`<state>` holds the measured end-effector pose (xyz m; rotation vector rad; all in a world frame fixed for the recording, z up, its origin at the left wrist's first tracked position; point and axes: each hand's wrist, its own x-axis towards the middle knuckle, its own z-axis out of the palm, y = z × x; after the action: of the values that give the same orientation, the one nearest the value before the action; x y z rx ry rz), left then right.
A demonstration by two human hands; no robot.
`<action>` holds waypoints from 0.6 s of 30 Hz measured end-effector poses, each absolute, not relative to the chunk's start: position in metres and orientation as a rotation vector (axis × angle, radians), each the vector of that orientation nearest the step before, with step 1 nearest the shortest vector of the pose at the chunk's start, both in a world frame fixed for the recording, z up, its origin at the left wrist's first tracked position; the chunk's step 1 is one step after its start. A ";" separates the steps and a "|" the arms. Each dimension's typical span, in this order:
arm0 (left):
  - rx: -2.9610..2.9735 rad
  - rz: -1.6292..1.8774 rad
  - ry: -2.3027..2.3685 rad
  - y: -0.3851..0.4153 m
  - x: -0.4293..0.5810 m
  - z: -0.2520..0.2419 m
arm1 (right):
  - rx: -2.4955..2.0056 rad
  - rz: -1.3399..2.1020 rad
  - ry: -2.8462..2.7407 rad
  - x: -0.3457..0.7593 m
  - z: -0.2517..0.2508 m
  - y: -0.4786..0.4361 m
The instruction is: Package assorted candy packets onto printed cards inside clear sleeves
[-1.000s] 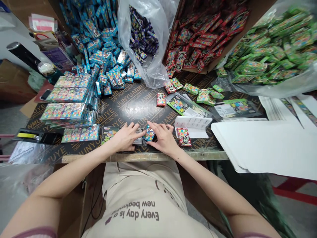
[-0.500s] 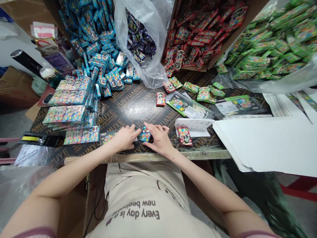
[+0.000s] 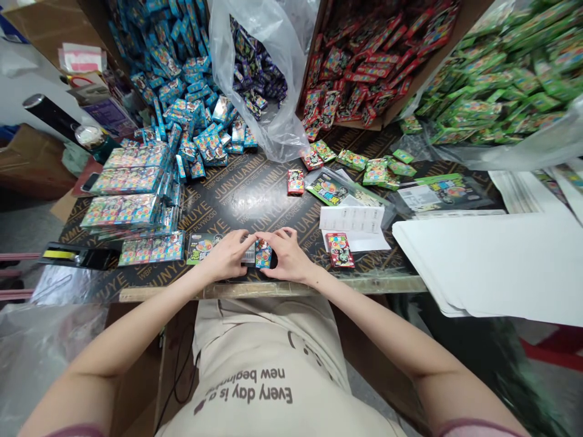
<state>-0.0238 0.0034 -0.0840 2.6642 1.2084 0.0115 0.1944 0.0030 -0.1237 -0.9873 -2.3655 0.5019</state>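
A small blue printed box [image 3: 263, 254] stands at the right end of a flat dark printed pouch [image 3: 197, 245] near the table's front edge. My right hand [image 3: 290, 258] grips the box, thumb below and fingers above it. Over the pouch lies my left hand [image 3: 228, 256], its fingers closed on the pouch's right end, where a white barcode label shows. I cannot tell whether the box is inside the pouch's mouth. To the right, a red box [image 3: 339, 250] rests on a folded white printed sheet [image 3: 359, 220].
Stacked multi-box packs [image 3: 122, 209] stand at the left beside a black tape dispenser [image 3: 75, 256]. Along the back are heaps of blue boxes [image 3: 182, 91], purple boxes [image 3: 259, 67], red boxes [image 3: 364, 67] and green boxes [image 3: 510, 91]. White sheets [image 3: 492, 261] lie at the right.
The blue box has moved slightly left and straightened against the pouch, my right hand with it. More of the pouch shows left of my left hand. The white sheet's upper fold stands more open.
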 end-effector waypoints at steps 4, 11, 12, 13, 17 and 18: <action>2.585 0.199 1.304 0.005 -0.039 -0.097 | -0.948 0.607 -2.351 0.200 -0.128 0.008; 2.538 0.293 1.285 0.003 -0.044 -0.113 | -0.816 0.763 -2.395 0.209 -0.136 0.021; 2.537 0.293 1.256 0.003 -0.043 -0.115 | -0.777 0.789 -2.406 0.208 -0.138 0.024; 2.534 0.290 1.238 0.003 -0.042 -0.115 | -0.739 0.813 -2.416 0.208 -0.138 0.026; 2.533 0.292 1.233 0.006 -0.040 -0.116 | -0.678 0.808 -2.439 0.203 -0.140 0.031; 2.529 0.309 1.240 0.008 -0.040 -0.115 | -0.691 0.765 -2.437 0.202 -0.140 0.030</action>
<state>-0.0401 0.0077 -0.1154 2.5290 1.2400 0.3091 0.2020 0.0297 -0.1400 -0.6914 -2.4369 0.7652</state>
